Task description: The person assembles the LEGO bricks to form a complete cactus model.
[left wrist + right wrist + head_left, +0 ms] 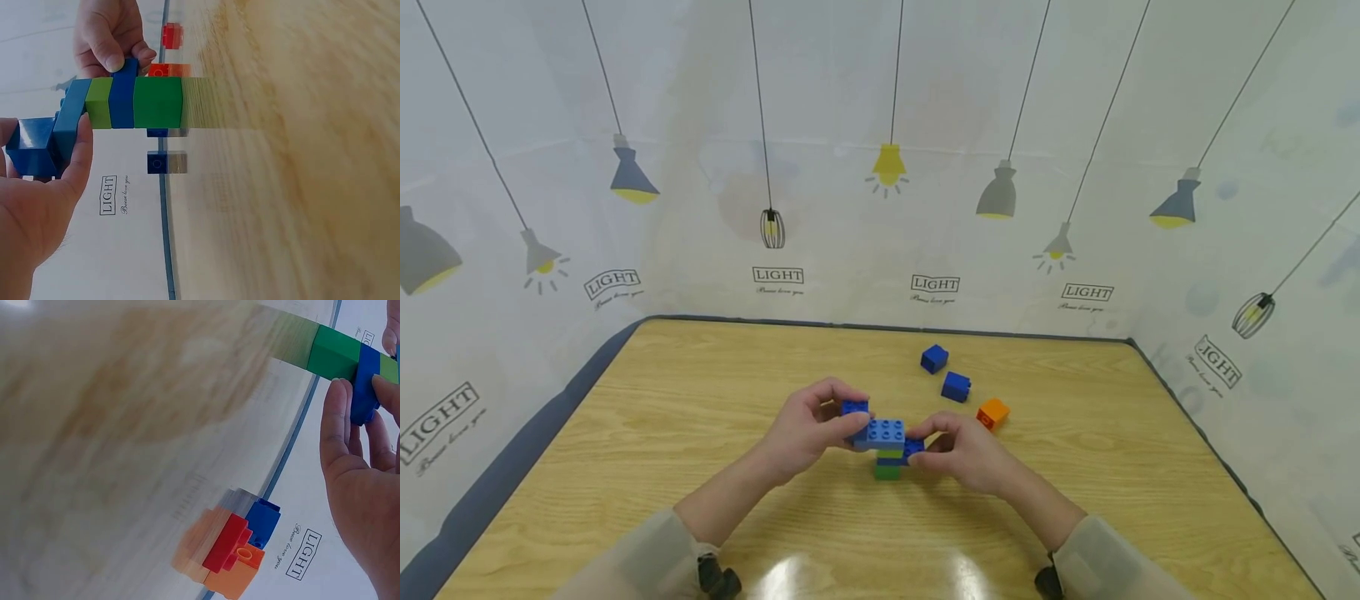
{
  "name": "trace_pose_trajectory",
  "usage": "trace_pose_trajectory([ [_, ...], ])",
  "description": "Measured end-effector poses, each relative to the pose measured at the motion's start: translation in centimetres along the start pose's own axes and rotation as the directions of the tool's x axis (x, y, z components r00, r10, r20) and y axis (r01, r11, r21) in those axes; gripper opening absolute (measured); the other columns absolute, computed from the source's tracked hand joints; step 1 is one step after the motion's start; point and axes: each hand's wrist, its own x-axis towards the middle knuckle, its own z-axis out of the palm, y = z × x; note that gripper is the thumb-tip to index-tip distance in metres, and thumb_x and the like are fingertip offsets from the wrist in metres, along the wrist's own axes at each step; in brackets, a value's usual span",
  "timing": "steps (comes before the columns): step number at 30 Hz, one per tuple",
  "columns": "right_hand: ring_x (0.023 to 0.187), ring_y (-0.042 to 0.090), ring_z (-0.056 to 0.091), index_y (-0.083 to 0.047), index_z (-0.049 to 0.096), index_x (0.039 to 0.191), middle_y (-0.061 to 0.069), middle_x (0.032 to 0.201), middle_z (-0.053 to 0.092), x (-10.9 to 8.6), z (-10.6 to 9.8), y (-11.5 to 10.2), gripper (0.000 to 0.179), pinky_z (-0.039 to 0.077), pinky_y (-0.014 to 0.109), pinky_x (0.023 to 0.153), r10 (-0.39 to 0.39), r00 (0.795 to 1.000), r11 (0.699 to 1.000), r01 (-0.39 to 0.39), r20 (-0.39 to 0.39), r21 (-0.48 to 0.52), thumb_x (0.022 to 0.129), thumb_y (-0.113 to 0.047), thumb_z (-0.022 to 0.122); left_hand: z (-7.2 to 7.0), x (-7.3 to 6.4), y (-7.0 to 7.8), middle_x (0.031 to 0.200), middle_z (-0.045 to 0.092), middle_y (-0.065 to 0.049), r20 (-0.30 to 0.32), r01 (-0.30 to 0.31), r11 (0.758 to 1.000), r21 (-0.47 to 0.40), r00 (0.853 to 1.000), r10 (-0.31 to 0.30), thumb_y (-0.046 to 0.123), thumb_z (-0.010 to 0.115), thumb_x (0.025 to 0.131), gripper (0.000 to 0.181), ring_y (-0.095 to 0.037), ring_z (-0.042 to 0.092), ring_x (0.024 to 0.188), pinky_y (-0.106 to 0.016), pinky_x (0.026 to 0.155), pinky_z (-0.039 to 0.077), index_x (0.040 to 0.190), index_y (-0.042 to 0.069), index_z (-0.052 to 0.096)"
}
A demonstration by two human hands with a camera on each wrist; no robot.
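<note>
A small stack of toy building bricks stands on the wooden table. At its foot is a green brick (pixel 157 103), and a dark blue brick (pixel 365 394) above it sticks out to the right. A lime green brick (pixel 99 103) follows, topped by a lighter blue brick (pixel 887 432) that overhangs to the left. On that overhang sits another dark blue brick (pixel 31 150). My left hand (pixel 801 432) grips this upper brick between thumb and fingers, its fingertips also along the lighter blue one. My right hand (pixel 973 454) pinches the jutting end of the lower dark blue brick.
Two loose blue bricks, one farther back (pixel 934 359) and one nearer (pixel 956 387), lie behind the stack to the right. An orange brick (pixel 992 414) lies just past my right hand, with a red brick (pixel 226 544) near it. A printed curtain (pixel 850 292) borders the table (pixel 737 358).
</note>
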Motion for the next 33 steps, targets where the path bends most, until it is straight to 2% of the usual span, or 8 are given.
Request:
trace_pose_trajectory([
  [16, 0.098, 0.020, 0.071, -0.011, 0.077, 0.127, 0.011, 0.128, 0.072, -0.01, 0.08, -0.14, 0.030, 0.063, 0.026, 0.081, -0.004, 1.000, 1.000, 0.004, 0.003, -0.001, 0.099, -0.021, 0.084, -0.20, 0.22, -0.25, 0.119, 0.068, -0.008, 0.016, -0.014, 1.000, 0.005, 1.000, 0.014, 0.011, 0.071, 0.107, 0.024, -0.022, 0.070, 0.100, -0.034, 0.082, 0.070, 0.129, 0.000, 0.066],
  [21, 0.098, 0.020, 0.071, -0.010, 0.077, 0.127, 0.012, 0.129, 0.072, 0.01, 0.12, -0.16, 0.030, 0.064, 0.027, 0.082, -0.010, 1.000, 1.000, 0.010, 0.008, -0.001, 0.100, -0.021, 0.084, -0.42, 0.12, -0.53, 0.127, 0.065, -0.011, 0.032, -0.018, 0.999, 0.030, 0.999, 0.017, 0.012, 0.071, 0.108, 0.028, -0.024, 0.069, 0.107, -0.035, 0.085, 0.070, 0.134, 0.003, 0.065],
  [28, 0.098, 0.021, 0.071, -0.012, 0.077, 0.126, 0.009, 0.126, 0.073, 0.14, 0.13, -0.15, 0.030, 0.064, 0.028, 0.083, 0.010, 1.000, 1.000, -0.010, 0.003, 0.005, 0.099, -0.021, 0.085, -0.66, -0.02, -0.57, 0.145, 0.060, -0.014, 0.041, -0.034, 0.990, 0.135, 0.999, 0.029, 0.015, 0.079, 0.103, 0.039, -0.032, 0.065, 0.127, -0.033, 0.091, 0.068, 0.139, 0.013, 0.064],
  [33, 0.098, 0.021, 0.071, -0.011, 0.077, 0.127, 0.010, 0.127, 0.072, 0.14, -0.04, 0.00, 0.031, 0.064, 0.029, 0.083, 0.000, 1.000, 1.000, 0.000, 0.006, -0.003, 0.099, -0.021, 0.085, -0.53, -0.03, -0.62, 0.144, 0.060, -0.018, 0.025, -0.020, 0.994, 0.104, 1.000, 0.018, 0.016, 0.076, 0.105, 0.035, -0.030, 0.066, 0.124, -0.035, 0.091, 0.069, 0.138, 0.011, 0.064],
])
